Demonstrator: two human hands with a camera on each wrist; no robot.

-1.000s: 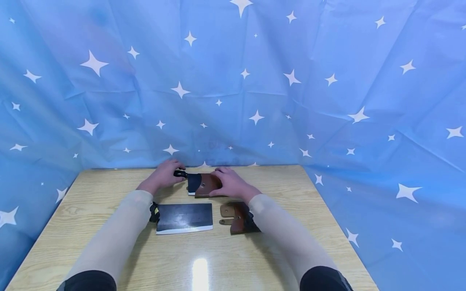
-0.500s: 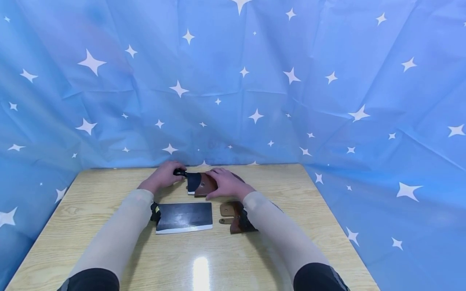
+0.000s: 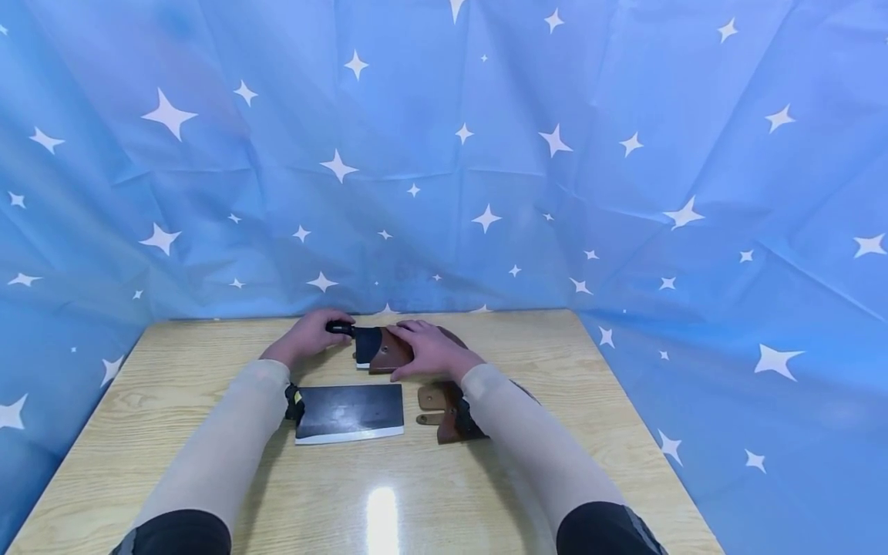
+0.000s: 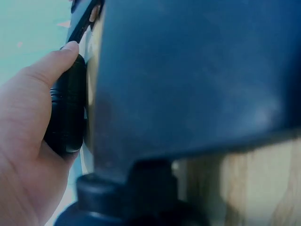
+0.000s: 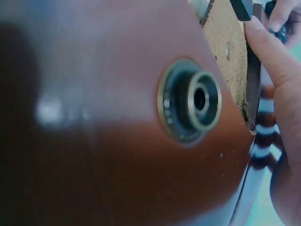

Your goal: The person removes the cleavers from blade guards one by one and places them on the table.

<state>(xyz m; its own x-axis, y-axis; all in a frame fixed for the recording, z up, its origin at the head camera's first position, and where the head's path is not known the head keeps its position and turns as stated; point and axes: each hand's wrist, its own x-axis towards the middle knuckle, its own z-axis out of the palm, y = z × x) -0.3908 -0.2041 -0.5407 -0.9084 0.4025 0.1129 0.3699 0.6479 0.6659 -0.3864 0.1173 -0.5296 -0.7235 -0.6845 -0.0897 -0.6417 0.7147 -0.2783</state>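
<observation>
My left hand [image 3: 308, 337] holds the black handle [image 3: 341, 328] of a cleaver at the table's back edge; in the left wrist view the thumb lies along the handle [image 4: 68, 110]. A brown leather sheath [image 3: 388, 352] covers most of that cleaver, with a strip of dark blade [image 3: 368, 345] showing by the handle. My right hand [image 3: 432, 351] grips across the sheath, fingers at its far edge and thumb at its near edge. A larger bare cleaver blade [image 3: 350, 412] lies nearer, its handle hidden by my left wrist. A second sheath [image 3: 449, 416] lies partly under my right wrist.
The wooden table [image 3: 312, 501] ends at a blue curtain [image 3: 444, 193] with white stars. The bare blade's pale cutting edge faces the front. The second sheath's brass snap [image 5: 195, 101] is close up in the right wrist view.
My right hand has slid a little left along the sheath, uncovering its right end. The left hand keeps its hold on the handle. The head view has shifted slightly.
</observation>
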